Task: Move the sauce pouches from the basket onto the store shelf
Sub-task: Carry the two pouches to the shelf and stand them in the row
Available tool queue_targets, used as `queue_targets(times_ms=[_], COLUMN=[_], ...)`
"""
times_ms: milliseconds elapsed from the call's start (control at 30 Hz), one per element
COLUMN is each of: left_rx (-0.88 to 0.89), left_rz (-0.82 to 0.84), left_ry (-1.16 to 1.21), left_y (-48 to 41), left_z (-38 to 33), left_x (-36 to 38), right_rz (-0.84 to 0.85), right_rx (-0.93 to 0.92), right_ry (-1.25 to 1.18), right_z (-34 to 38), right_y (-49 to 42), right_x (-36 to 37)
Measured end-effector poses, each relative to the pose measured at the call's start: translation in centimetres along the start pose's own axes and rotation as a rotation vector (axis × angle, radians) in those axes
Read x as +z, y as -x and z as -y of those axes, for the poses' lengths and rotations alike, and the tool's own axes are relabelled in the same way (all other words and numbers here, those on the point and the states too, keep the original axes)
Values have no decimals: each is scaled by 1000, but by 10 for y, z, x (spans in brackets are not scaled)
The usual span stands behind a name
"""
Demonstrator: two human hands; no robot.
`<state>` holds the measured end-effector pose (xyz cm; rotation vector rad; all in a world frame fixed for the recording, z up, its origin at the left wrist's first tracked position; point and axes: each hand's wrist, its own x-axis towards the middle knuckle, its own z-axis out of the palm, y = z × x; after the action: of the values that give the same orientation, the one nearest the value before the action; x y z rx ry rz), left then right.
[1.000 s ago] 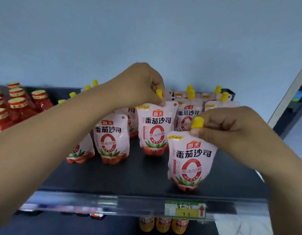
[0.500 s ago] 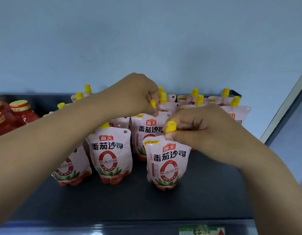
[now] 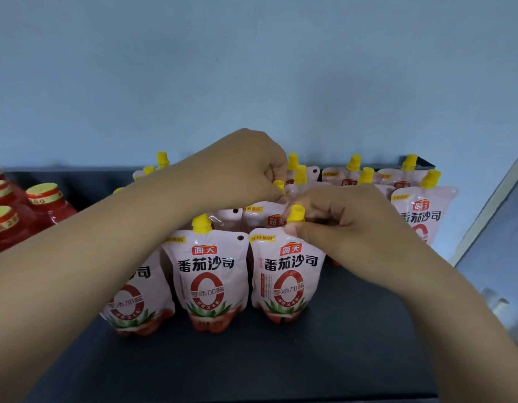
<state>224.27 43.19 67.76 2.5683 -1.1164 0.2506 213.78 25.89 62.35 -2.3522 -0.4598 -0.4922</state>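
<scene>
Sauce pouches point(image 3: 211, 274): white w/ red logo, black lettering, red ring, yellow spout caps, all upright on dark shelf point(image 3: 281, 359). Front row of 3, side by side. Rightmost front pouch point(image 3: 284, 274) pinched at spout by right hand point(image 3: 348, 228). Rear pouch point(image 3: 263, 218) just behind it, cap gripped by left hand point(image 3: 240, 167). More rows at back & right.

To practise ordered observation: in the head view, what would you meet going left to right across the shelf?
Red jars → half-hidden pouch behind the left forearm → free-standing pouch → held pouch, its cap pinched by the right hand → rightmost pouch.
</scene>
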Motion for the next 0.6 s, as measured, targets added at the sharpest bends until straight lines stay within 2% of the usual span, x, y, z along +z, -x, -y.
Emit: queue_targets(times_ms=[233, 433, 600], left_rx=[63, 49, 7], left_rz=[-42, 30, -3], left_ry=[0, 25, -67], left_y=[-6, -3, 6], left_z=[-15, -19, -26], left_x=[9, 6, 6], right_rz=[-49, -70, -88], right_rx=[72, 161, 231], right_ry=[10, -26, 43], right_z=[9, 12, 18], right_y=[15, 22, 30], right_x=[-5, -2, 3])
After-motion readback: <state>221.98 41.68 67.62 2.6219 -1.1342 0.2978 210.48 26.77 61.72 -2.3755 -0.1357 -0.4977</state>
